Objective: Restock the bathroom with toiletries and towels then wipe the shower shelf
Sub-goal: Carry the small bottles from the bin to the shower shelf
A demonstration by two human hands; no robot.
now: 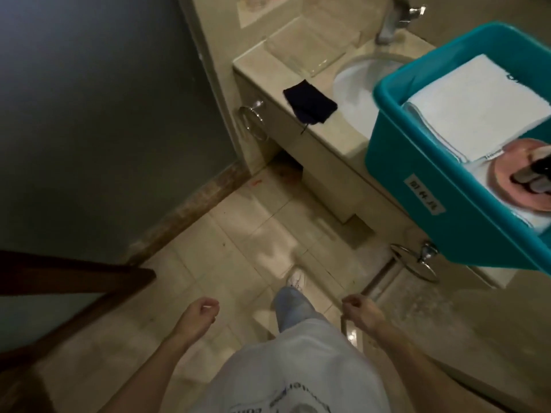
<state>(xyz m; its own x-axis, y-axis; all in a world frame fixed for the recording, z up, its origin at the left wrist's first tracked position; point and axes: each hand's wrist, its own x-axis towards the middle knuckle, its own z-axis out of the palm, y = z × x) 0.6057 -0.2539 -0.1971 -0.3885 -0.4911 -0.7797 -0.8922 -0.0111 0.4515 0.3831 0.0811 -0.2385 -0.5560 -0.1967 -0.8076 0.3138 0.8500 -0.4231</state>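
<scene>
A teal plastic bin (423, 186) stands at the right, over the edge of the vanity counter (259, 65). Inside it lie folded white towels (477, 108) and a pink dish (507, 186) with a dark bottle on it. A dark blue cloth (310, 102) lies on the counter's front edge, left of the white basin (351, 87). My left hand (201, 311) and my right hand (359, 308) hang low over the floor, fingers loosely curled, holding nothing, well short of the bin and the cloth.
A clear tray (310, 49) sits on the counter behind the cloth, and a chrome tap (390, 22) rises above the basin. Two chrome towel rings (253, 117) hang on the vanity's front. A dark wall is at the left, a wooden door edge (77, 278) lower left.
</scene>
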